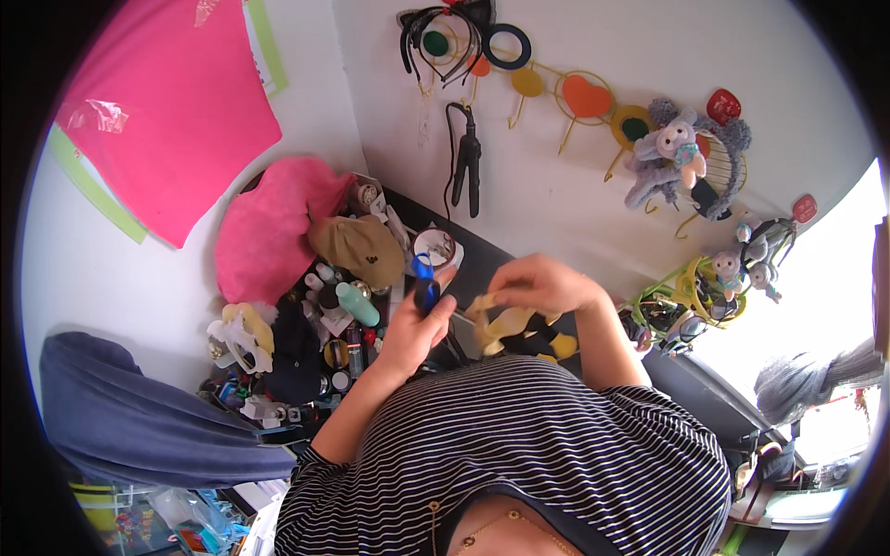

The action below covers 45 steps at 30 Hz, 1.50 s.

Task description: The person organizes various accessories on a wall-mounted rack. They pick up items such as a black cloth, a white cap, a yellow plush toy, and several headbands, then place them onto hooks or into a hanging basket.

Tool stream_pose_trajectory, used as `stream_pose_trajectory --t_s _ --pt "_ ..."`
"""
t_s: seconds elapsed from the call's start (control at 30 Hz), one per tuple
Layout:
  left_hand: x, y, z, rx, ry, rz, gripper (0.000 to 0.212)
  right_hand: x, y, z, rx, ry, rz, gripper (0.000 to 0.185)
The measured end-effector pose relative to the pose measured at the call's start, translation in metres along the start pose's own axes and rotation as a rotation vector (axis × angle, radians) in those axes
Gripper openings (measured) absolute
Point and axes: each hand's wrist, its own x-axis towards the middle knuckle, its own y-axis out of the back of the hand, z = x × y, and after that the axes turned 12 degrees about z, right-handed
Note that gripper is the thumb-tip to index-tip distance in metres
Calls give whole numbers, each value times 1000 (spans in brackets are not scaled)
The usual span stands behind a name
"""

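My left hand is raised before my chest, its fingers closed around a small dark object with a blue loop at its top. To the right, my right hand bends over a pale yellow cloth item and pinches its upper edge between thumb and fingers. Black and brighter yellow parts hang beneath that item; its exact kind is unclear. Behind my left hand, a round container with a dark red rim stands on the dark surface.
Left of my hands are a teal bottle, a tan cap, a pink plush item and many small containers. Yellow wall hooks hold headbands and a black styling iron. Sunglasses in a green basket lie at right.
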Motion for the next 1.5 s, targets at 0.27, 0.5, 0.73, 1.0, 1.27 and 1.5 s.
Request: stream_pose_trajectory --t_s 0.27,0.5,0.73,1.0,1.27,1.5 --pt "-1 12 3 354 180 -121 29 47 -28 66 504 -257 43 26" --pt "-4 45 -18 292 300 -85 33 149 -79 301 168 -506 636 52" --pt "-4 79 -46 293 377 -56 19 222 -102 432 -77 -512 824 49" --pt "-6 84 -49 266 485 65 19 222 -107 397 54 -256 926 54" --pt "-5 90 -75 281 581 51 16 181 -91 425 -153 -489 665 42" --pt "-4 72 -73 310 482 107 24 -11 -175 473 -174 -742 735 43"
